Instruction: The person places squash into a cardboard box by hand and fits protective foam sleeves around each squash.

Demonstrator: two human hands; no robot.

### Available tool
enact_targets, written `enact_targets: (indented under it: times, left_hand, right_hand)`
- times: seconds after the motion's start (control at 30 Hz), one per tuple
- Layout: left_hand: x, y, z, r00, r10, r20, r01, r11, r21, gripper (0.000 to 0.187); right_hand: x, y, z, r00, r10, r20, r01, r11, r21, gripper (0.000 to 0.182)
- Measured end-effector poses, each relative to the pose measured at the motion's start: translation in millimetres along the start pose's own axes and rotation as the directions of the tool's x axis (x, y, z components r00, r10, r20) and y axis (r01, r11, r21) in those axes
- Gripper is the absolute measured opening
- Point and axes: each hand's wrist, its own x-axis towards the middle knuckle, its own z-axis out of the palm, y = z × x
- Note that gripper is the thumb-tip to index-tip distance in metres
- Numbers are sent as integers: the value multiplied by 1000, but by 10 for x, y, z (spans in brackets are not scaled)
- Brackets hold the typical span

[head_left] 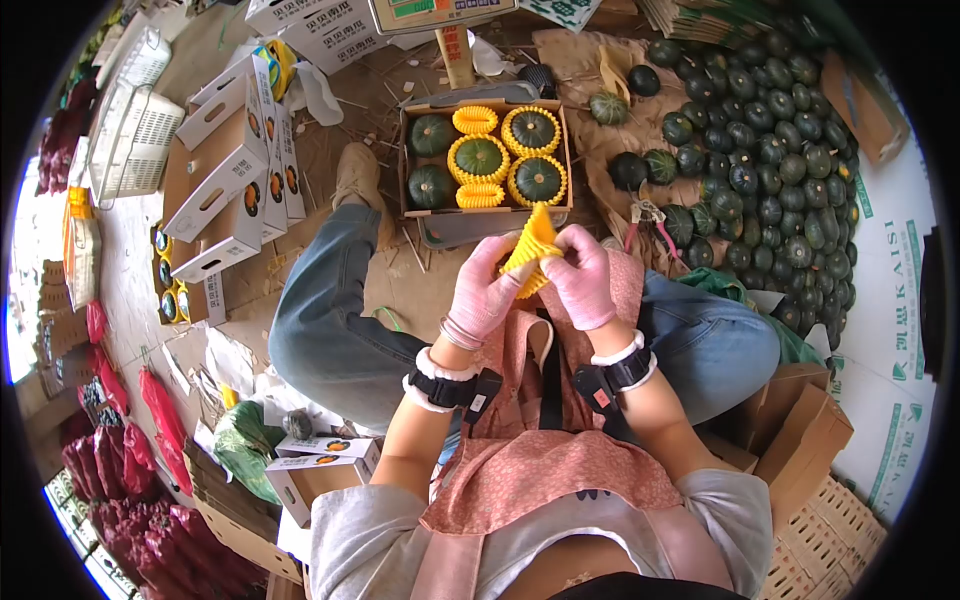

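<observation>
Both of my hands wear pale pink gloves and meet in front of my apron. Between them is a yellow foam net sleeve [536,250], pinched from the left by my left hand [488,290] and from the right by my right hand [583,278]. Just beyond them an open cardboard box [487,213] sits on a scale's platform. Inside it, three green squashes [478,156] wear yellow nets on the middle and right, and two bare squashes [432,135] fill the left side. Two folded yellow nets [475,120] also lie in the box.
A big pile of green squashes [770,150] covers the right side. Red-handled clippers [650,222] lie beside it. White cartons [220,190] and a white plastic basket [135,140] stand at the left. The scale's display [440,12] is at the top.
</observation>
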Motion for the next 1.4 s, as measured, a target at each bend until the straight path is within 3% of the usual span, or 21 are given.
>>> enact_targets:
  times: [0.07, 0.17, 0.23, 0.3, 0.37, 0.47, 0.53, 0.57, 0.6, 0.67, 0.77, 0.87, 0.97, 1.07, 1.1, 1.2, 1.23, 1.27, 1.3, 1.33, 1.4]
  left_hand:
    - [-17, 46, -118, 992, 110, 60, -125, 848, 514, 31]
    - [-162, 26, -70, 993, -100, -61, 115, 937, 329, 24]
    - [-209, -106, -107, 972, -236, 9, 232, 945, -231, 26]
    - [-273, -138, -146, 942, -291, 167, 288, 446, -847, 29]
    - [-319, 15, -234, 894, -276, 354, 447, 480, -754, 39]
    - [-359, 77, -411, 900, -142, 412, 416, 561, -715, 54]
    - [-350, 114, -384, 934, -100, 343, 324, 642, -694, 41]
    - [-341, 118, -335, 955, -74, 286, 252, 710, -657, 34]
    - [-336, 92, -320, 955, -67, 290, 235, 769, -595, 30]
    - [-317, 85, -288, 953, -55, 298, 193, 867, -458, 23]
    - [-260, 3, -178, 992, 37, 119, -14, 983, -184, 11]
    - [-238, 34, -85, 957, 289, -26, -280, 942, 188, 10]
    - [-269, 139, -147, 966, 259, -7, -252, 946, 204, 12]
    - [-330, 221, -277, 949, -123, 290, 270, 791, -549, 14]
    - [-343, 84, -498, 836, -129, 534, 407, 798, -445, 29]
    - [-312, 87, -874, 539, -204, 817, 606, 768, -208, 41]
    - [-240, 179, -963, 484, -206, 851, 598, 787, -150, 47]
    - [-285, 244, -1028, 663, -435, 610, 593, 801, -74, 44]
    - [-204, 198, -992, 829, -253, 500, 502, 731, -463, 43]
    - [-173, 202, -911, 860, -296, 415, 502, 634, -589, 44]
    - [-35, 315, -863, 848, -245, 471, 530, 360, -767, 47]
  right_hand:
    - [-58, -39, 54, 993, -99, -61, 84, 974, -212, 25]
    - [-61, 1, 218, 940, -335, -59, 237, 772, -589, 34]
    - [-75, 11, 129, 978, -194, 72, 197, 770, -607, 26]
    - [-14, 73, -35, 962, 243, 121, -215, 955, -205, 15]
    - [-11, 106, -272, 839, 336, 429, -510, 761, 401, 21]
    - [-57, -55, -337, 729, 264, 631, -668, 472, 575, 27]
    - [-90, -105, -334, 864, -93, 494, -20, 976, 218, 23]
    - [-109, -114, -329, 814, -296, 499, 361, 932, -36, 22]
    - [-132, -109, -311, 865, -102, 491, 34, 989, 146, 23]
    - [-179, -81, -230, 768, 269, 580, -576, 686, 444, 26]
    - [-205, -18, -52, 946, 105, 307, -195, 940, 281, 38]
    - [-278, -131, 34, 933, 193, 303, -294, 896, 333, 39]
    - [-261, -120, 13, 901, 247, 355, -354, 894, 276, 28]
    - [-199, 25, 13, 909, 124, 398, -157, 986, 50, 19]
    - [-162, 27, -3, 897, 24, 441, 36, 991, -127, 15]
    - [-202, -144, 13, 777, 94, 623, -438, 792, 426, 14]
    - [-251, -231, 59, 692, 232, 683, -615, 685, 390, 18]
    - [-303, -311, 114, 577, 351, 737, -766, 545, 341, 23]
    - [-312, -342, 149, 439, 442, 782, -881, 381, 279, 28]
    - [-272, -284, 167, 444, 587, 678, -799, 601, 3, 38]
    - [34, -286, 274, 648, 409, 643, -724, 594, 352, 37]
